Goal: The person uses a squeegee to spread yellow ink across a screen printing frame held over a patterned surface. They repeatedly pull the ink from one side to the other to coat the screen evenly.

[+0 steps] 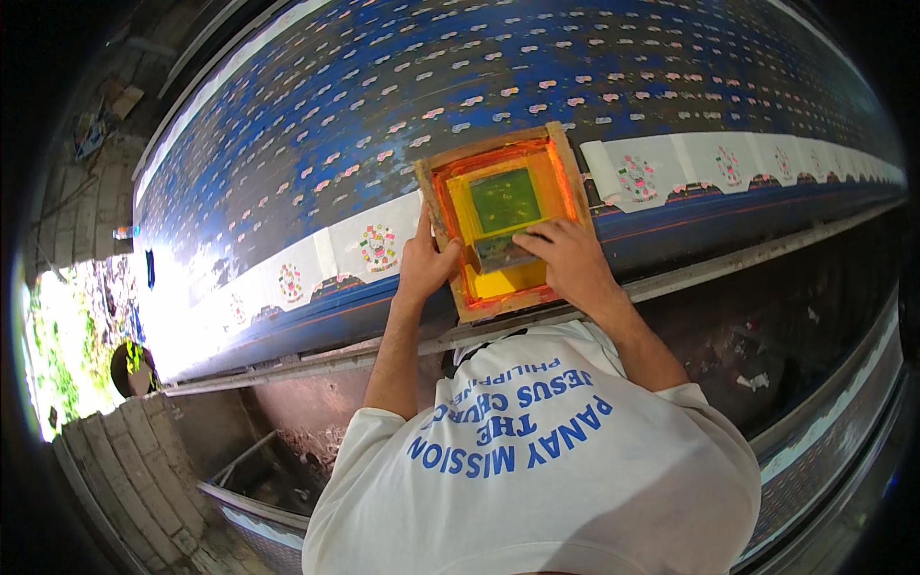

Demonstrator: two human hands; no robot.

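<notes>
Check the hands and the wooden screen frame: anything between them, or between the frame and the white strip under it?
Nothing visible. The left hand grips the frame's left edge directly; the right hand presses a squeegee onto the yellow mesh inside. The frame appears to lie flat on the white strip, with no visible gap.

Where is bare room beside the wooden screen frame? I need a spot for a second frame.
The long blue printing table is open beyond the wooden screen frame. The white cloth strip lies uncovered either side. The frame is crowded: left hand grips its edge, right hand presses the squeegee.
</notes>
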